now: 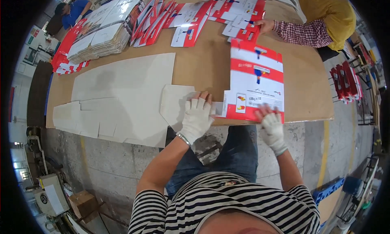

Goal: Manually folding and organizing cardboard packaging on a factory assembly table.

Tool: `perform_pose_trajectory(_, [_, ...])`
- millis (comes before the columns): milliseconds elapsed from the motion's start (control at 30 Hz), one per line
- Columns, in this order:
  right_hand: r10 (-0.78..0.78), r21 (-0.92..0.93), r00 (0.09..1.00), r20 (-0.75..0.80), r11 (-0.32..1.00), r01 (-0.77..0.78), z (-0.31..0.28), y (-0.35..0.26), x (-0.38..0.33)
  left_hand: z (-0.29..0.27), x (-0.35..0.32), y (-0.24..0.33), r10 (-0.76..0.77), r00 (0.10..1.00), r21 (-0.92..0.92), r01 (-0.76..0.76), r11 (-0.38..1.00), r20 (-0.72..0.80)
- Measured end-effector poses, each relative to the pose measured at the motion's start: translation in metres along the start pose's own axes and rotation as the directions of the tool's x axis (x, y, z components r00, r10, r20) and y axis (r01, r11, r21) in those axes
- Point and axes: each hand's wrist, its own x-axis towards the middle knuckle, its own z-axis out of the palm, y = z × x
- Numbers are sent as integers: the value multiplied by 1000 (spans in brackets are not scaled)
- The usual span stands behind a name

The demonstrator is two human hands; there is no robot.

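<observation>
A red-and-white printed carton blank (255,83) lies flat at the table's near edge, with blue pictures on its face. My right hand (271,130), in a pale fingerless glove, is over its near red edge; the fingers look outstretched but are smeared by motion. My left hand (197,117), gloved alike with bare fingertips, rests beside the carton's left flap. Its fingers are stretched forward, pressing down where the flap meets a plain cardboard piece (175,102). Left of that hand spreads a large plain whitish cardboard sheet (130,83), partly overhanging the table edge.
Beyond lie loose red-and-white cartons (189,20) and a tall stack of flat cartons (105,30) on the brown table (302,91). Across at the right, a person's hand (266,26) touches more cartons. Another person in blue (77,12) is at the far left.
</observation>
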Motion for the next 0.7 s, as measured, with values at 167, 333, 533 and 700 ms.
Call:
perform_pose_trajectory(167, [-117, 69, 990, 78, 991, 111, 2, -36, 32, -42, -17, 2, 86, 983, -81, -74, 994, 160])
perform_pose_trajectory(333, [-105, 92, 993, 59, 991, 100, 1, -36, 24, -74, -60, -46, 132, 969, 432, -213, 876, 210])
perform_pose_trajectory(533, [-59, 147, 998, 4, 987, 58, 7, -37, 23, -48, -50, -36, -625, 780, -961, 142, 238, -40])
perform_pose_trajectory(700, [-54, 135, 998, -29, 989, 58, 6, -36, 25, 1, -26, -16, -676, 733, -989, 29, 143, -76])
